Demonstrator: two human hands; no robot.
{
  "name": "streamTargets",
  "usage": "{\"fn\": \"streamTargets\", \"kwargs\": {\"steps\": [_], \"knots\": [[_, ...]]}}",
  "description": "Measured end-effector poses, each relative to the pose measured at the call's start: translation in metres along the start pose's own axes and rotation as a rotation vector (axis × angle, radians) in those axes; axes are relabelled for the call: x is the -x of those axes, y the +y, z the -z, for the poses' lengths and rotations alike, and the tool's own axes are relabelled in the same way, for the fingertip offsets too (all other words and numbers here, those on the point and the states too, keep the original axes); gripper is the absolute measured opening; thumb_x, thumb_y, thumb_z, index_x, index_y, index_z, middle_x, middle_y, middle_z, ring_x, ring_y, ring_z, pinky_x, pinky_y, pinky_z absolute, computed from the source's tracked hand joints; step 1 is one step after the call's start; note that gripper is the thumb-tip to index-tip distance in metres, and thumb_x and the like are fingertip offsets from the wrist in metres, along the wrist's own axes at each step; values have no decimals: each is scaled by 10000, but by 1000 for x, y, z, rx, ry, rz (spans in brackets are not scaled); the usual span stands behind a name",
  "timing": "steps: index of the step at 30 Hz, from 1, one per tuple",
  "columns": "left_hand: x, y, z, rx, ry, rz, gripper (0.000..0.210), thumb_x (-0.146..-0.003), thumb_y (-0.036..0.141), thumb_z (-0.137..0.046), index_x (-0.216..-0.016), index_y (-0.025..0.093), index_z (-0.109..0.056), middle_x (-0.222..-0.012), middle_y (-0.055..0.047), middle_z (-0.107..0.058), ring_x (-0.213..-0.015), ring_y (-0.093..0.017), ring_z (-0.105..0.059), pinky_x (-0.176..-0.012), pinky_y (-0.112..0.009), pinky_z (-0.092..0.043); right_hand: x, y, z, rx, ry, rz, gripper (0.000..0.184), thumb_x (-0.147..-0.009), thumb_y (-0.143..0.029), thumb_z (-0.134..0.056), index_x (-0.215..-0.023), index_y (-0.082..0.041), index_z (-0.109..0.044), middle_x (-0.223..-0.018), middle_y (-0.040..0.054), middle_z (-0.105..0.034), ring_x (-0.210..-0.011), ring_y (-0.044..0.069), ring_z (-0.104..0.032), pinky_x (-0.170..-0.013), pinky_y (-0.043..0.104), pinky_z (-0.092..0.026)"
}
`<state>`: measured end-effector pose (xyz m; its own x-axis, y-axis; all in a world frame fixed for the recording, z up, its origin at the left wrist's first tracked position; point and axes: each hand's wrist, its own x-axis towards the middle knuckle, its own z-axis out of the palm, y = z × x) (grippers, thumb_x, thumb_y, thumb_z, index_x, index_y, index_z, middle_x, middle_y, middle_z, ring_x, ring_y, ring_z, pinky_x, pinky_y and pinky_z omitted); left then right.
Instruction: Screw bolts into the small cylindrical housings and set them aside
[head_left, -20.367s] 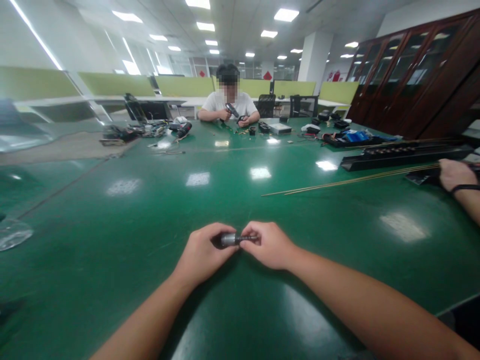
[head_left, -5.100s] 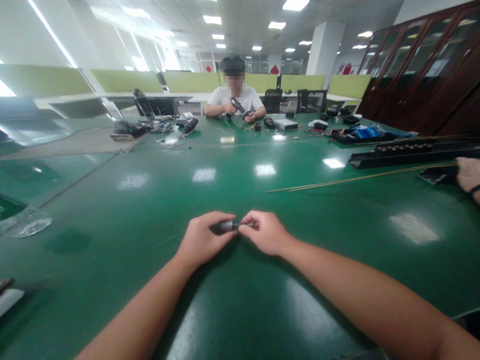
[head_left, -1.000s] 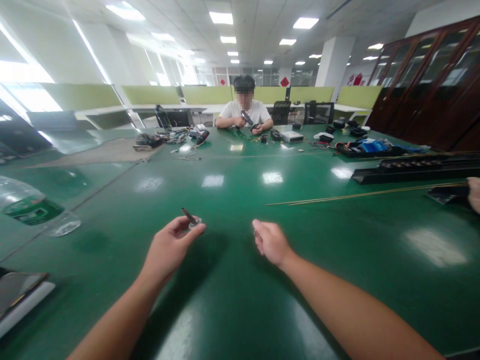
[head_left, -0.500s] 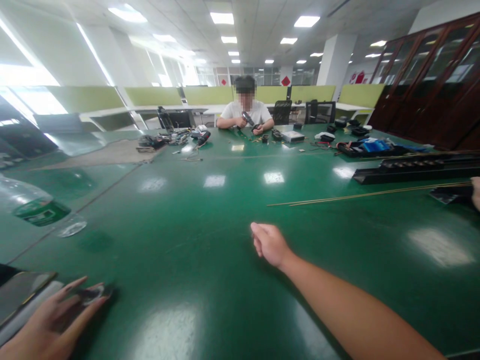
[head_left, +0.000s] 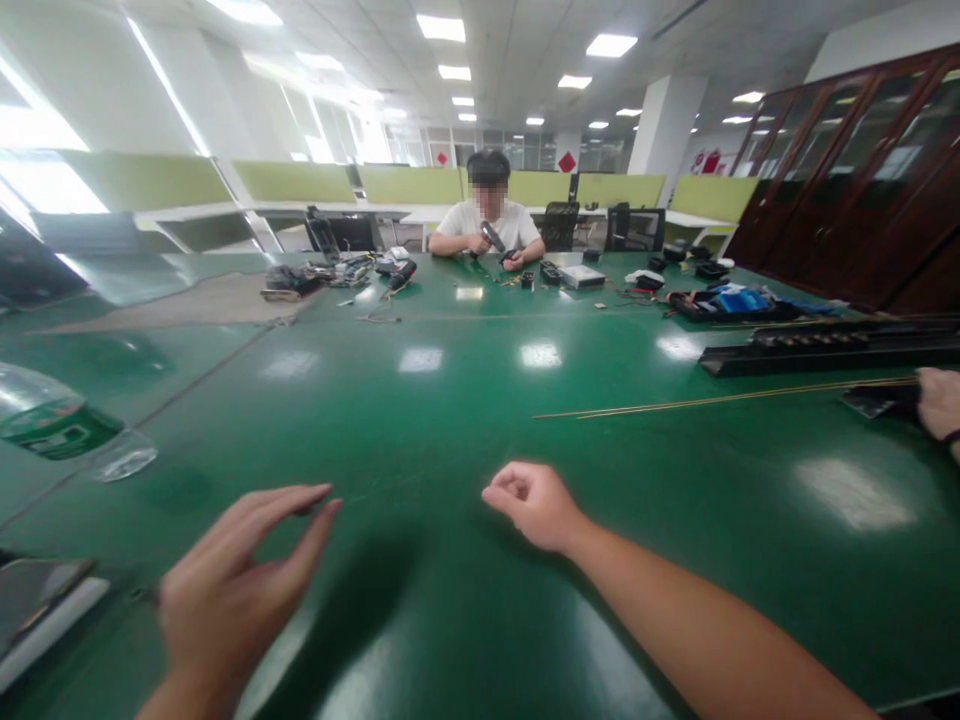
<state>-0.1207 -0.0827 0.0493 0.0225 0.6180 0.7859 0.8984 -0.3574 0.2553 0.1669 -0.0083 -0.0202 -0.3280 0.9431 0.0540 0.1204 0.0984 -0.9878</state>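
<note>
My left hand (head_left: 240, 570) is raised over the green table (head_left: 420, 650), thumb and fingers drawn together in a pinch. Something small and dark may sit between the tips, but I cannot make it out. To its right, my right hand (head_left: 536, 505) is low over the table with its fingers curled and thumb pressed to them. Whatever those fingers hold, if anything, is hidden or too small to name. A dark flat device (head_left: 41, 590) with a pale edge lies at the lower left, behind my left wrist.
A plastic bottle with a green label (head_left: 64, 425) lies on the left. Thin brass-coloured rods (head_left: 675, 403) and black metal rails (head_left: 810, 350) are at the right, beside another person's hand (head_left: 937, 400). Across the table a person (head_left: 487, 225) holds a tool among scattered parts.
My left hand has moved right and up from beside the flat device, its spread fingers closing into a pinch. My right hand has turned slightly, staying near the same place. The view has shifted a little.
</note>
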Motion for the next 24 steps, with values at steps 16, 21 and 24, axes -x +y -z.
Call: {"fn": "streamTargets", "kwargs": {"steps": [16, 21, 24], "knots": [[17, 62, -99, 520, -486, -91, 170, -904, 144, -572, -1015, 208, -684, -905, -50, -705, -836, -162, -655, -751, -265, -523, 12, -4, 1, 220, -112, 47, 256, -790, -414, -731, -848, -165, -745, -577, -42, -547, -525, 91, -439, -512, 217, -310], [24, 58, -99, 489, -496, -2, 237, -948, 200, -551, -1159, 226, -655, -974, -54, -716, -880, -160, -669, -784, -263, -534, 14, -8, 3, 169, -123, 13, 251, -803, -390, -711, -876, -153, -750, -559, -43, -515, -511, 90, -411, -509, 219, -305], [25, 57, -99, 508, -529, 80, 169, -935, 206, -577, -1074, 236, -668, -958, -31, -714, -875, -152, -669, -790, -257, -530, 15, -7, 3, 139, -112, -4, 239, -811, -380, -701, -865, -151, -747, -549, -44, -502, -506, 90, -399, -502, 221, -292]]}}
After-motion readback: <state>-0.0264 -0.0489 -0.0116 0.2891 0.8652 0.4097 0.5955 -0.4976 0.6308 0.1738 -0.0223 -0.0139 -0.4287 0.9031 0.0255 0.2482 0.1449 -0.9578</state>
